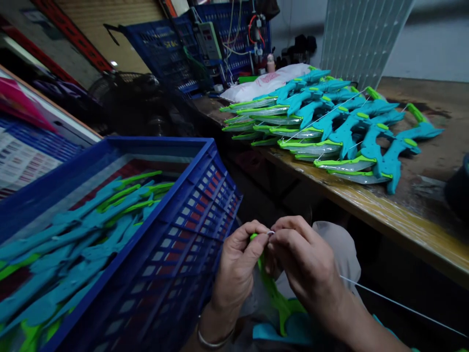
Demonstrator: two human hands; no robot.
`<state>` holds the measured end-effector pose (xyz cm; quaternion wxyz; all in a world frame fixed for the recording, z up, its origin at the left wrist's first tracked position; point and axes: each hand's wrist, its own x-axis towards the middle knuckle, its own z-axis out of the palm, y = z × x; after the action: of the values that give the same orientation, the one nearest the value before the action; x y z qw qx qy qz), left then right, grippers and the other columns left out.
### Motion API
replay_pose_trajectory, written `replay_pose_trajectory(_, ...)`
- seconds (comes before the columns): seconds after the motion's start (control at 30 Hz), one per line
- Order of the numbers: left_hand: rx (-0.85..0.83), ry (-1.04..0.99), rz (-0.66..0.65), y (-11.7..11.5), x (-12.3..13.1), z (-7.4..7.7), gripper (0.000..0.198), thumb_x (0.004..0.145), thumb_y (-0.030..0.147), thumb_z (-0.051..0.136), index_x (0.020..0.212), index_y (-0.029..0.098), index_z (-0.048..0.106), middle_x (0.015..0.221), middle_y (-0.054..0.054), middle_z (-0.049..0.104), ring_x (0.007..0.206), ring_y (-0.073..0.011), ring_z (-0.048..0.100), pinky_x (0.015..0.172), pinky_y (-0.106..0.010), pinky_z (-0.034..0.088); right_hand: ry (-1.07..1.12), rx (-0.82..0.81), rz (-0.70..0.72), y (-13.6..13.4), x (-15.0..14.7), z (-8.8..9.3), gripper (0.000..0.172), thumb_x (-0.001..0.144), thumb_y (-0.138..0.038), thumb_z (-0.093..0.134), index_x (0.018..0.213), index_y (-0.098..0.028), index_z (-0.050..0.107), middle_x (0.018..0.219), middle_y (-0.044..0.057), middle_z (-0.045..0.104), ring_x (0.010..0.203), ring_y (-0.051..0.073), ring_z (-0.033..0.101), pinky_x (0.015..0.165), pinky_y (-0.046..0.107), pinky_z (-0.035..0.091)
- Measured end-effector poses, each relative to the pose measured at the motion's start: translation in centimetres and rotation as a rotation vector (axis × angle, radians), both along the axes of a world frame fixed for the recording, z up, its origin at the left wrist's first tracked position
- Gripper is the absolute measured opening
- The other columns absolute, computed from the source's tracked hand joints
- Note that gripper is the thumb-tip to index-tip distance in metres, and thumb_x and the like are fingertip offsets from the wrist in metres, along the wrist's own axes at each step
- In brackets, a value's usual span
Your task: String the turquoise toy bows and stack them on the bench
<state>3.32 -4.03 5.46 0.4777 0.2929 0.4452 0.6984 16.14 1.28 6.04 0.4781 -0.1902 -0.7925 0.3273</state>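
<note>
My left hand (236,266) is closed on the tip of a green limb of a toy bow (273,292). The bow's teal body lies low in front of me, near my lap, partly behind my right forearm. Against the same tip, my right hand (306,259) pinches a white string (270,232), its fingertips almost meeting those of my left. A taut length of white string runs off to the lower right from behind my right wrist. The bow's far end is mostly hidden.
At my left stands a blue plastic crate (176,215) holding several teal and green bows. Ahead to the right, a wooden table (381,225) bears a stack of similar bows (340,127), some strung. Behind them lies a white plastic bag (271,80).
</note>
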Motion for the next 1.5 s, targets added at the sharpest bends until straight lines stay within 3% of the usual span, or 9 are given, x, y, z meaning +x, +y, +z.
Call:
replay_pose_trajectory(0.17,0.037,0.045,-0.028,0.0,-0.4,-0.4,0.013,0.090,0.031,0.076,0.084,0.020,0.075,0.078,0.004,0.062,0.046,-0.0060,0.058,0.042,-0.016,0.048,0.165,-0.563,0.103,0.6,-0.6,-0.3,0.006,0.097,-0.022,0.067,0.093,-0.020,0.063,0.080,0.000,0.062,0.060,0.010,0.062,0.055,0.020,0.051)
replay_pose_trajectory(0.33,0.108,0.050,-0.116,0.3,-0.8,-1.1,0.011,0.095,0.029,0.070,0.090,0.020,0.074,0.071,0.004,0.059,0.044,-0.0072,0.059,0.044,-0.018,0.050,0.275,-1.153,0.464,1.9,-1.1,-0.1,0.034,0.085,-0.037,0.082,0.080,-0.019,0.054,0.055,-0.001,0.065,0.047,0.016,0.064,0.051,0.023,0.053)
replay_pose_trajectory(0.47,0.141,0.063,-0.137,0.7,-1.0,-1.7,0.010,0.097,0.028,0.069,0.092,0.019,0.073,0.066,0.004,0.059,0.044,-0.0079,0.059,0.045,-0.019,0.050,0.370,-1.294,0.524,2.5,-1.9,-0.5,0.040,0.074,-0.037,0.090,0.075,-0.017,0.056,0.054,-0.002,0.063,0.042,0.015,0.062,0.046,0.022,0.049)
replay_pose_trajectory(0.63,0.122,0.046,-0.111,0.8,-1.1,-2.4,0.012,0.096,0.030,0.071,0.091,0.019,0.071,0.062,0.005,0.058,0.042,-0.0082,0.057,0.043,-0.018,0.048,0.407,-1.306,0.464,2.4,-2.4,-1.0,0.040,0.074,-0.039,0.090,0.072,-0.017,0.056,0.057,-0.002,0.063,0.040,0.015,0.060,0.043,0.022,0.047)
replay_pose_trajectory(0.77,0.074,0.052,-0.101,0.7,-1.2,-2.4,0.014,0.096,0.031,0.070,0.090,0.018,0.069,0.063,0.004,0.059,0.042,-0.0075,0.056,0.043,-0.018,0.048,0.237,-1.117,0.432,2.6,-1.4,-0.5,0.031,0.089,-0.040,0.078,0.079,-0.018,0.058,0.060,0.000,0.064,0.050,0.016,0.064,0.055,0.026,0.052)
replay_pose_trajectory(0.9,0.048,0.094,-0.102,0.8,-1.2,-2.3,0.017,0.096,0.032,0.070,0.086,0.018,0.069,0.062,0.005,0.057,0.044,-0.0069,0.056,0.045,-0.017,0.047,-0.023,-0.571,0.171,2.8,0.0,0.3,0.021,0.099,-0.030,0.064,0.083,-0.018,0.060,0.081,0.003,0.065,0.071,0.014,0.064,0.069,0.026,0.050)
replay_pose_trajectory(1.0,0.035,0.121,-0.104,0.8,-1.2,-2.4,0.017,0.097,0.032,0.069,0.086,0.019,0.069,0.062,0.005,0.057,0.046,-0.0068,0.056,0.046,-0.016,0.047,-0.138,-0.302,0.103,2.6,0.5,0.4,0.014,0.104,-0.020,0.054,0.090,-0.019,0.059,0.086,0.003,0.063,0.080,0.014,0.062,0.072,0.025,0.048)
replay_pose_trajectory(1.37,0.038,0.015,-0.107,0.6,-0.4,-2.3,0.016,0.096,0.032,0.070,0.090,0.017,0.069,0.069,0.004,0.057,0.044,-0.0056,0.054,0.043,-0.016,0.046,-0.158,0.423,-0.203,2.7,0.0,0.8,0.012,0.100,-0.004,0.050,0.096,-0.013,0.056,0.085,0.009,0.059,0.077,0.019,0.052,0.067,0.033,0.045)
replay_pose_trajectory(1.5,0.033,-0.079,-0.101,0.6,0.4,-1.8,0.017,0.092,0.033,0.073,0.089,0.017,0.067,0.086,0.001,0.061,0.043,-0.0041,0.054,0.039,-0.017,0.043,-0.099,0.509,-0.314,3.6,0.8,1.9,0.017,0.096,-0.001,0.054,0.106,-0.015,0.057,0.089,0.008,0.061,0.081,0.020,0.054,0.073,0.035,0.048)
